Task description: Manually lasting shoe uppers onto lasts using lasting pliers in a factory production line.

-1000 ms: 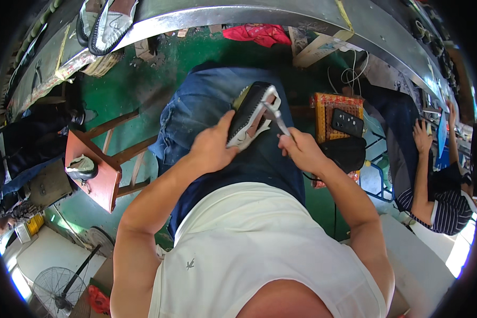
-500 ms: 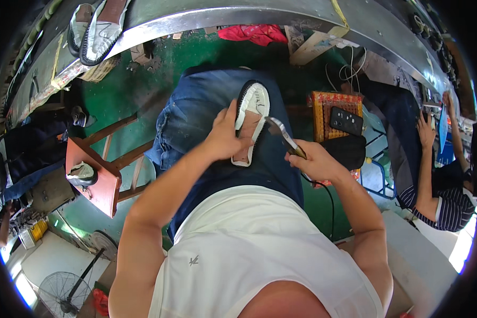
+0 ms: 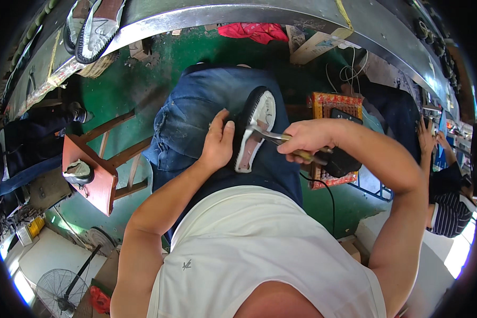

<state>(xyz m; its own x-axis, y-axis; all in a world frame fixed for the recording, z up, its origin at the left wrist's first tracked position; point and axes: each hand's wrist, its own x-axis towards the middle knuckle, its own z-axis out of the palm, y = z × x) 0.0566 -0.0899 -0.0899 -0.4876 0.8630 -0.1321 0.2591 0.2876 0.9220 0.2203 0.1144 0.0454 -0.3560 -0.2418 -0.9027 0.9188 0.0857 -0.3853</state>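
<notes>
1. One black, white-edged, brown-bottomed shoe [image 3: 261, 113] lies on my blue denim lap [image 3: 191, 114].
2. My empty left hand [image 3: 217, 146] is loosely spread beside it.
3. My right hand [image 3: 307, 139] grips silver-headed pincers [image 3: 271, 135] at the shoe's edge.
4. Probably light, firm-bodied, soft-edged; best held by its black sides.

Shoe [image 3: 262, 114] on the jeans [image 3: 193, 108], left hand [image 3: 217, 146] just beside it at 9 o'clock, right hand [image 3: 305, 142] at 4 gripping metal pliers [image 3: 270, 136] over it. Pinkish-red cloth [image 3: 254, 33] at 12, fan [image 3: 62, 290] at 8.

White sleeveless top [image 3: 249, 233] with small dark mark [image 3: 186, 264]; faded blue jeans [image 3: 188, 122].
</notes>
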